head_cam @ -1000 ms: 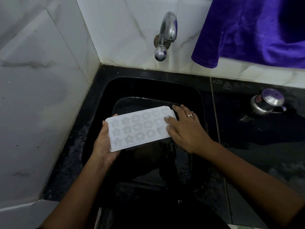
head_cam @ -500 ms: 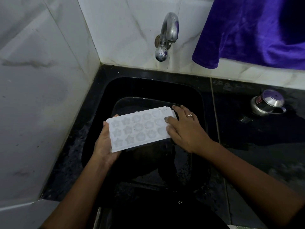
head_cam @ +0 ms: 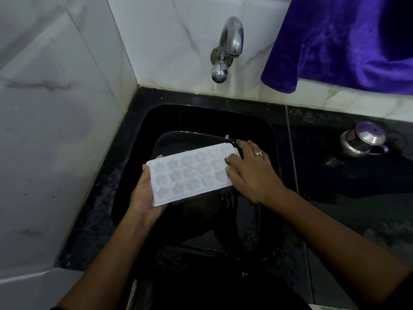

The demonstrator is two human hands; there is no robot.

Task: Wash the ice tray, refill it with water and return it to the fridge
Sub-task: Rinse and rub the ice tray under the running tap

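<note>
Ice tray (head_cam: 192, 173) over sink (head_cam: 201, 117) centre, cavities up. Left hand (head_cam: 145, 198) grips its 9 o'clock end from below; right hand (head_cam: 250, 173) lies flat on the 3 o'clock end. Best rub every cavity, tray level, under tap (head_cam: 228, 48) at 12 o'clock.

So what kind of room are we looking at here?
Most likely a home kitchen, at the washing-up corner: a black sink set in a dark counter, a metal tap on the tiled wall above it, and a steel pot standing on the counter beside it.
</note>
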